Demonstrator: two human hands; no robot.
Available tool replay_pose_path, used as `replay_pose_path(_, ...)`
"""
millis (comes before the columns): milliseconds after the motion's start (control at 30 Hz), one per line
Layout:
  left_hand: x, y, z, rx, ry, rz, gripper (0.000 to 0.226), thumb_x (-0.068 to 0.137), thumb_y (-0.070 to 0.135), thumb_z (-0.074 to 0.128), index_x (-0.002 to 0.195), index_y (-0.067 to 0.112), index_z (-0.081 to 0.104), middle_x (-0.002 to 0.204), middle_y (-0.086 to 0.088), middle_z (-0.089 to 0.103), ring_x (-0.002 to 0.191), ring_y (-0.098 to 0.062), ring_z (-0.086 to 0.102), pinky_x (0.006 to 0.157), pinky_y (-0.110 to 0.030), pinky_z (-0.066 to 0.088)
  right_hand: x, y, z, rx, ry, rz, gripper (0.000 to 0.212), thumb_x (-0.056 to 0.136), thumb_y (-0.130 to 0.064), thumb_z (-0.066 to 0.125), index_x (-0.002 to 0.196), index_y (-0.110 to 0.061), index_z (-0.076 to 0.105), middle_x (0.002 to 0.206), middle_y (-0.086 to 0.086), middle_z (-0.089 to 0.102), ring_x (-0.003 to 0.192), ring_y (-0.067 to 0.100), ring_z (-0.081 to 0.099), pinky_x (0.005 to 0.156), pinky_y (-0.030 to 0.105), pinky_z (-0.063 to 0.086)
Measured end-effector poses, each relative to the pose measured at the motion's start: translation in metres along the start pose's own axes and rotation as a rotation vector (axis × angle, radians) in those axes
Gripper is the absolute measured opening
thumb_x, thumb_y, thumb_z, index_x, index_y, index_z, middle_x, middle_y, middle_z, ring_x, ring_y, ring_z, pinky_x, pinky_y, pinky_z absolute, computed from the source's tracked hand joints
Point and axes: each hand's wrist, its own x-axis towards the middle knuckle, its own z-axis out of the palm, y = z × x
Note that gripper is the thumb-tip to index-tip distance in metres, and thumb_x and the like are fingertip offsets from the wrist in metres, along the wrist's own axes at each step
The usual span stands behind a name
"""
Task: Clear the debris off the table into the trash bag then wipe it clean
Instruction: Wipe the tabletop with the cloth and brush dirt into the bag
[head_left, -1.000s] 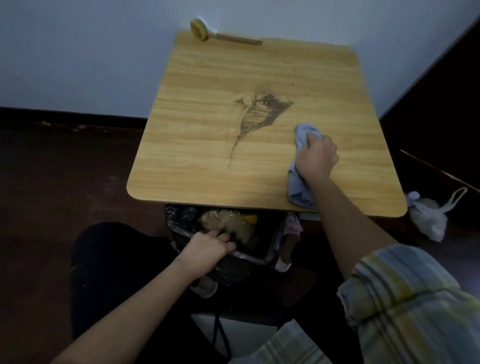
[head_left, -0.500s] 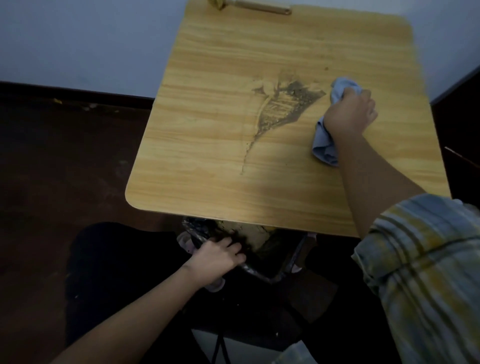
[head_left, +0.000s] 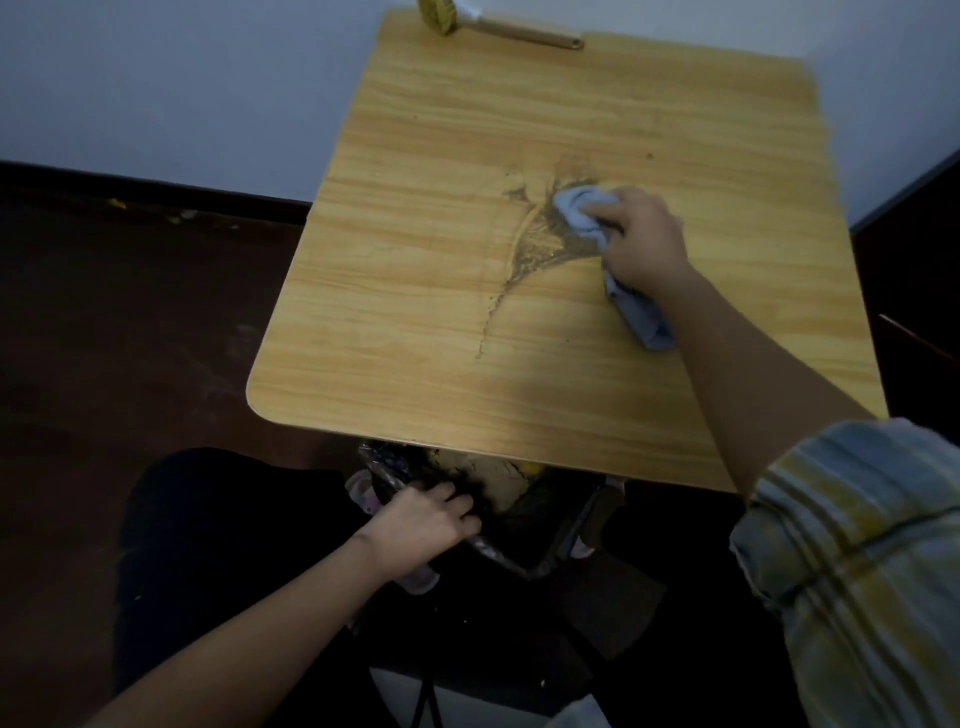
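A light wooden table (head_left: 415, 322) carries a brown smear of fine debris (head_left: 535, 249) near its middle, trailing toward the near edge. My right hand (head_left: 641, 236) grips a pale blue cloth (head_left: 582, 208) and presses its bunched end onto the right side of the smear; the rest of the cloth trails back under my wrist. Below the table's near edge, my left hand (head_left: 428, 519) holds the rim of a black trash bag (head_left: 395, 467) with crumpled waste inside.
A brush with a yellow head and wooden handle (head_left: 467, 23) lies at the table's far edge against the white wall. Dark floor surrounds the table on the left. My dark-clothed legs are below the bag.
My right hand has carried the cloth from the table's right side forward and then left onto the debris smear. My left hand has stayed on the bag's rim.
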Motion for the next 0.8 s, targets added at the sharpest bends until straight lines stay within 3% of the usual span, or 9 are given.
replay_pose_path(133,0.001,0.000,0.000,0.004,0.051,0.012,0.038,0.043,0.029,0.089,0.073,0.033,0.066,0.075,0.012,0.063,0.068,-0.009,0.061,0.042,-0.017,0.040,-0.020,-0.010,0.001,0.036,-0.078,-0.217,0.036,0.095,0.003,0.046,0.121,-0.009,0.067,0.120,0.020,0.059,0.111,0.038,0.050,0.084,0.047,0.043)
replay_pose_path(233,0.002,-0.001,-0.002,0.000,0.094,0.010,0.034,0.046,0.027,0.088,0.073,0.032,0.066,0.075,0.011,0.064,0.068,-0.010,0.062,0.042,-0.017,0.042,-0.026,-0.012,-0.005,0.123,-0.064,-0.214,0.037,0.092,0.006,0.046,0.118,-0.006,0.069,0.115,0.021,0.060,0.106,0.038,0.052,0.083,0.045,0.043)
replay_pose_path(367,0.002,-0.001,-0.003,-0.006,0.107,0.017,0.034,0.045,0.027,0.088,0.072,0.031,0.067,0.075,0.012,0.064,0.067,-0.010,0.062,0.041,-0.016,0.042,-0.023,0.003,-0.015,0.102,0.230,0.142,0.043,0.089,0.001,0.040,0.119,-0.014,0.068,0.121,0.017,0.058,0.112,0.037,0.049,0.088,0.045,0.045)
replay_pose_path(500,0.000,-0.002,-0.003,0.000,0.127,0.020,0.032,0.047,0.029,0.088,0.071,0.031,0.066,0.073,0.011,0.063,0.066,-0.009,0.061,0.041,-0.017,0.039,-0.021,0.010,-0.007,-0.045,0.149,0.400,0.034,0.097,-0.008,0.036,0.116,-0.016,0.064,0.126,0.016,0.049,0.116,0.038,0.043,0.091,0.044,0.038)
replay_pose_path(600,-0.001,-0.002,-0.002,0.001,0.125,0.025,0.033,0.048,0.029,0.088,0.072,0.031,0.066,0.074,0.012,0.063,0.067,-0.008,0.061,0.040,-0.016,0.040,-0.021,0.005,-0.001,-0.042,0.092,0.293,0.021,0.096,-0.009,0.038,0.098,-0.014,0.058,0.107,0.014,0.044,0.112,0.036,0.042,0.080,0.038,0.028)
replay_pose_path(733,-0.001,0.000,-0.003,0.012,0.142,0.031,0.031,0.048,0.030,0.087,0.073,0.033,0.067,0.074,0.012,0.064,0.066,-0.007,0.061,0.041,-0.016,0.040,-0.028,-0.005,0.004,-0.031,0.014,0.062,0.037,0.096,-0.007,0.042,0.123,-0.018,0.065,0.119,0.017,0.053,0.111,0.036,0.043,0.084,0.039,0.035)
replay_pose_path(800,-0.001,0.001,-0.003,0.012,0.153,0.038,0.031,0.048,0.031,0.087,0.072,0.032,0.068,0.074,0.012,0.064,0.066,-0.007,0.061,0.042,-0.016,0.041,-0.035,-0.012,0.006,-0.027,-0.029,-0.034,0.039,0.095,-0.006,0.044,0.126,-0.020,0.065,0.121,0.016,0.056,0.111,0.037,0.046,0.089,0.044,0.040)
